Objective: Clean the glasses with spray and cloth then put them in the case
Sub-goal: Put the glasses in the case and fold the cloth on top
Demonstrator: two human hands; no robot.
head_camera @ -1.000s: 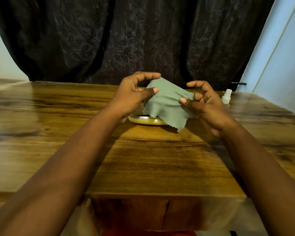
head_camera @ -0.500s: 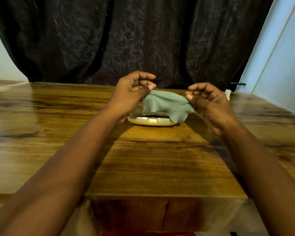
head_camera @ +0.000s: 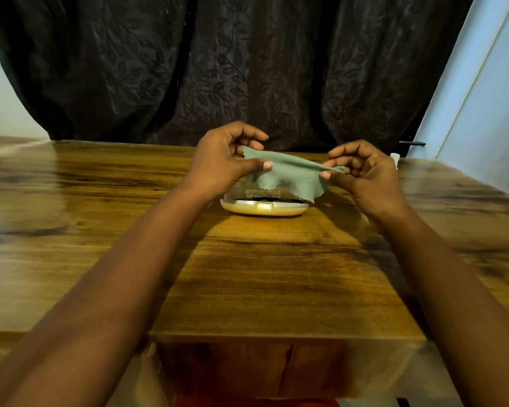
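Note:
A green cloth (head_camera: 291, 176) is stretched between my two hands above the table. My left hand (head_camera: 224, 163) pinches its left edge between thumb and fingers. My right hand (head_camera: 362, 174) pinches its right edge. Below the cloth an open cream-coloured glasses case (head_camera: 262, 208) lies on the table, its clear lid raised behind the cloth, with something dark inside that I cannot make out. Only the white top of the spray bottle (head_camera: 394, 160) shows behind my right hand.
The wooden table (head_camera: 247, 274) stretches wide on both sides, its front edge close to me. A dark patterned curtain (head_camera: 232, 69) hangs behind its far edge. A pale wall (head_camera: 488, 98) stands at the right.
The cloth hung loosely from both hands a second ago; it is now pulled out flatter and wider between them. My hands have moved slightly apart.

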